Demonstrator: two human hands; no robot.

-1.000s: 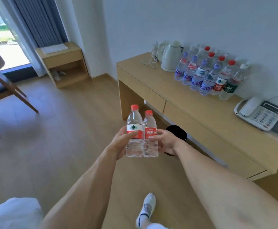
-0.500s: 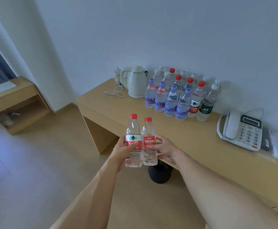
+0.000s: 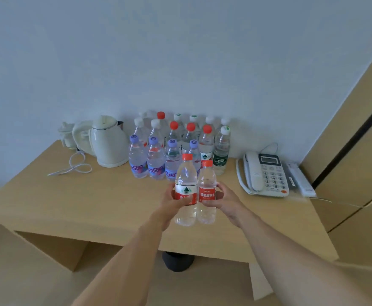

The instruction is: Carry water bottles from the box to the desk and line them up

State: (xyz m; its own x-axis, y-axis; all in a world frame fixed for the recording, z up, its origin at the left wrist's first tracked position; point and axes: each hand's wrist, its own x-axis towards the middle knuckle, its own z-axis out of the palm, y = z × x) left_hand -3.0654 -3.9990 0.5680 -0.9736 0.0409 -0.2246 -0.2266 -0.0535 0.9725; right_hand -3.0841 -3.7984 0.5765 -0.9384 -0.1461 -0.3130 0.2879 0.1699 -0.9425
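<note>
Two arms reached forward over the desk. The left hand gripped one red-capped bottle; the right hand gripped a second, both upright, touching, above the desk's near half. Setting them down level, just in front of the standing bottles, would likely keep rows straight. About seventeen stood there: four purple-capped, five red, the rest white. Beyond, one kettle left of the group, one telephone right.

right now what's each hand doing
Left hand: holding the taller red-capped bottle.
Right hand: holding the shorter red-capped bottle.
</note>
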